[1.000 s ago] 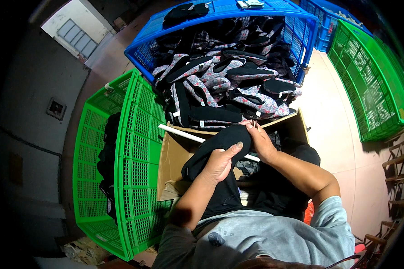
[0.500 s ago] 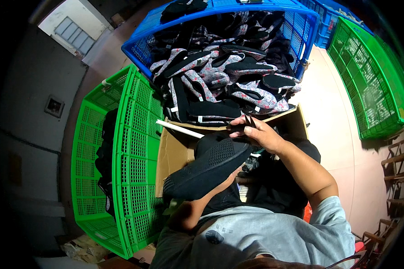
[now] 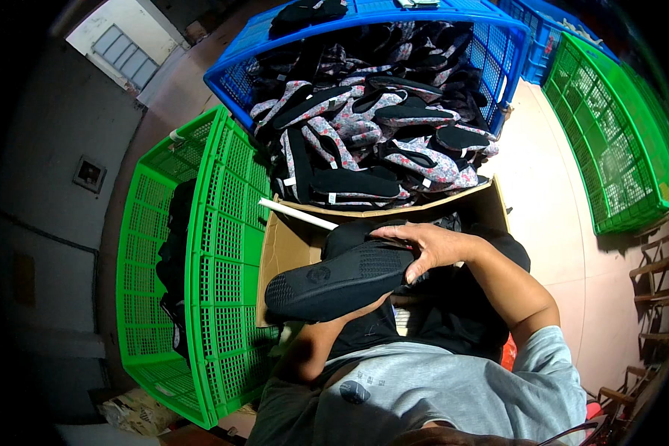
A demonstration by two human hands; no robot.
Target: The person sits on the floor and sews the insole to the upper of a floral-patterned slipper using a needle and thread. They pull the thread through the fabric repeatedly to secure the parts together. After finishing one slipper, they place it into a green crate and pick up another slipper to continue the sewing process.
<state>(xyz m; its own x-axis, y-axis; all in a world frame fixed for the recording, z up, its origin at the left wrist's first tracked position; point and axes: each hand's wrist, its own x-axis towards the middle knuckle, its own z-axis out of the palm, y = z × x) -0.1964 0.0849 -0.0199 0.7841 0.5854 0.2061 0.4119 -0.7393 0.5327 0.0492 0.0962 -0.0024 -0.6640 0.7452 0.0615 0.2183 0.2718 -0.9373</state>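
A black shoe (image 3: pixel 334 279) lies across my lap at a slant, its textured sole turned up toward me. My left hand (image 3: pixel 360 306) supports it from below, and most of those fingers are hidden behind the shoe. Over the shoe's right end, my right hand (image 3: pixel 440 247) is closed, with the thumb on the near side and the fingers on the far side. Just beyond both hands, a large heap of floral and black shoes (image 3: pixel 364 123) fills a tipped blue crate (image 3: pixel 509 74).
An open cardboard box (image 3: pixel 279 260) sits around my knees, with a white stick (image 3: pixel 299 214) across its corner. At left stands a green crate (image 3: pixel 230 297) holding black items. Another green crate (image 3: pixel 609 134) is at right, near wooden racks (image 3: pixel 654 264).
My right hand has come down from above the shoe's right end and now grips it. Dark pointed shapes at its fingers no longer show. The shoe has tilted flatter, its sole facing me more.
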